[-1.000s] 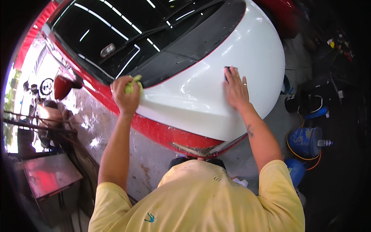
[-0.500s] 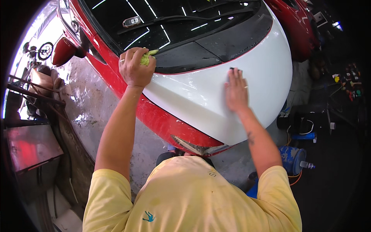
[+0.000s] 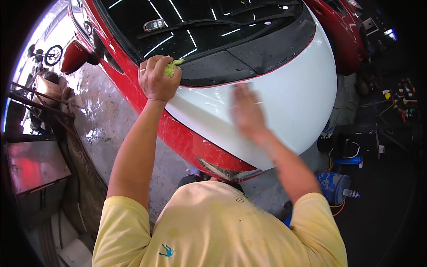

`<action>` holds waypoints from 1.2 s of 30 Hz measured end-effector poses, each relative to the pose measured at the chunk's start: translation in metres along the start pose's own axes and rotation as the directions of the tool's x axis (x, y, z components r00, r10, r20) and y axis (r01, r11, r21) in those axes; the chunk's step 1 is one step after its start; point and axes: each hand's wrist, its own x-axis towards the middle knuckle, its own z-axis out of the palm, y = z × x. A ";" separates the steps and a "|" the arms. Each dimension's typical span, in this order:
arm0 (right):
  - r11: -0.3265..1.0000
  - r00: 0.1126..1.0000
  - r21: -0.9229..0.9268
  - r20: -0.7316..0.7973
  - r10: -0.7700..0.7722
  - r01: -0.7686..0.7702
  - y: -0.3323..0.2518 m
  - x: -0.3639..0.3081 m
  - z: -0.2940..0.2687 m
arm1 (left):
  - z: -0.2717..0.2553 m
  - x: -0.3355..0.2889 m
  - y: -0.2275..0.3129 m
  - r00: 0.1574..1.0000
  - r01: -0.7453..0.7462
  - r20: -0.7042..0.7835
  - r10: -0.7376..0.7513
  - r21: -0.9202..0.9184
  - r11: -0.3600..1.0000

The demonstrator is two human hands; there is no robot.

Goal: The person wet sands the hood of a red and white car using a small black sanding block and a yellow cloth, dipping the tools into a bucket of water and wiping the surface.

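My left hand point(image 3: 156, 80) is closed around a crumpled yellow-green cloth point(image 3: 169, 70) and rests by the lower corner of the windshield, where the hood meets the red fender. Part of the cloth sticks out past the fingers. My right hand point(image 3: 249, 111), smeared by motion, lies flat on the white hood point(image 3: 293, 98) of a red car. A small dark pad point(image 3: 250, 85) peeks out at its fingertips; the palm hides the rest, so its exact kind is unclear.
A black wiper cowl point(image 3: 213, 69) and wiper point(image 3: 195, 22) border the hood. On the left juts the red side mirror point(image 3: 73, 58), beyond a wet concrete floor point(image 3: 100, 107). A blue water jug point(image 3: 331, 187) lies at right, and another red vehicle point(image 3: 342, 33) stands beyond.
My right hand has slid left across the white hood, toward my left hand, with the dark pad under it. The left hand stays at the windshield corner with the cloth.
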 end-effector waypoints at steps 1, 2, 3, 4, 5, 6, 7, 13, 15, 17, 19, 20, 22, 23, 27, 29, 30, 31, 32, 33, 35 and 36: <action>1.000 0.998 0.027 0.064 -0.003 0.001 -0.051 0.009 0.012 | 0.001 -0.001 0.000 1.000 0.008 0.012 -0.008 -0.015 1.000; 0.998 0.992 0.062 0.128 -0.012 0.004 -0.087 0.017 0.014 | 0.000 -0.003 -0.003 1.000 0.016 0.027 -0.016 -0.022 1.000; 0.999 0.977 0.021 0.205 -0.052 0.048 -0.087 0.025 0.003 | -0.002 -0.001 -0.006 0.999 0.023 0.035 -0.022 -0.029 0.999; 0.995 0.955 -0.017 0.282 -0.087 0.096 -0.080 0.031 -0.009 | -0.004 0.000 -0.007 0.999 0.018 0.032 -0.017 -0.012 1.000; 0.988 0.925 -0.053 0.363 -0.114 0.142 -0.066 0.032 -0.018 | -0.006 -0.001 -0.008 0.999 0.013 0.033 -0.014 0.002 1.000; 0.983 0.928 -0.128 0.366 -0.077 0.132 -0.033 0.026 -0.029 | -0.008 -0.002 -0.010 0.999 0.016 0.030 -0.016 0.018 1.000; 0.971 0.958 -0.226 0.286 -0.014 0.081 0.006 0.015 -0.036 | -0.005 0.000 -0.007 1.000 0.022 0.011 -0.022 0.000 1.000; 0.995 0.995 -0.014 0.029 -0.094 0.094 -0.016 0.007 0.005 | 0.002 -0.002 -0.003 1.000 0.021 0.012 -0.020 -0.016 1.000; 0.991 0.984 0.046 0.128 -0.127 0.122 -0.068 0.023 0.011 | 0.000 -0.002 -0.004 1.000 0.020 0.013 -0.020 -0.029 0.999; 0.994 0.960 -0.006 0.262 -0.103 0.108 -0.085 0.037 -0.006 | -0.003 -0.001 -0.007 1.000 0.016 0.025 -0.016 -0.006 1.000; 0.970 0.952 -0.201 0.297 -0.074 0.138 -0.023 0.026 -0.021 | -0.005 -0.003 -0.009 1.000 0.021 0.015 -0.021 -0.001 1.000; 0.973 0.956 -0.226 0.294 0.016 0.053 0.004 0.021 -0.043 | -0.005 -0.002 -0.009 1.000 0.022 -0.004 -0.022 -0.011 1.000; 0.972 0.968 -0.233 0.237 0.078 -0.021 0.025 0.010 -0.048 | -0.002 -0.004 -0.005 1.000 0.029 -0.009 -0.029 -0.013 0.999; 0.980 0.981 -0.198 0.186 0.054 -0.016 0.023 0.004 -0.035 | 0.000 -0.005 -0.003 0.999 0.037 0.001 -0.037 -0.016 0.999; 0.996 0.983 0.002 0.161 -0.086 0.087 -0.094 0.032 0.003 | 0.000 -0.004 -0.006 1.000 0.024 0.007 -0.024 -0.012 1.000; 0.993 0.969 -0.013 0.224 -0.108 0.114 -0.093 0.043 -0.003 | -0.003 -0.001 -0.007 1.000 0.008 0.003 -0.008 -0.011 1.000; 0.983 0.933 -0.069 0.332 -0.136 0.168 -0.074 0.044 -0.014 | -0.005 -0.003 -0.008 1.000 0.014 0.015 -0.014 -0.003 1.000; 0.972 0.935 -0.161 0.337 -0.110 0.172 -0.044 0.037 -0.022 | -0.007 -0.002 -0.010 1.000 0.022 0.020 -0.023 0.007 1.000; 0.979 0.939 -0.177 0.341 -0.040 0.106 -0.015 0.030 -0.040 | -0.005 -0.001 -0.009 1.000 0.021 -0.002 -0.021 -0.010 1.000; 0.981 0.954 -0.187 0.300 0.009 0.050 0.007 0.021 -0.055 | -0.002 -0.001 -0.007 1.000 0.022 -0.022 -0.022 -0.022 1.000; 0.993 0.979 -0.122 0.203 0.021 0.004 0.004 0.015 -0.039 | 0.000 -0.003 -0.003 0.998 0.058 -0.004 -0.059 -0.037 0.998; 0.996 0.988 -0.092 0.147 0.036 -0.022 0.000 0.013 -0.029 | 0.001 -0.004 -0.002 0.999 0.054 -0.002 -0.054 -0.045 0.997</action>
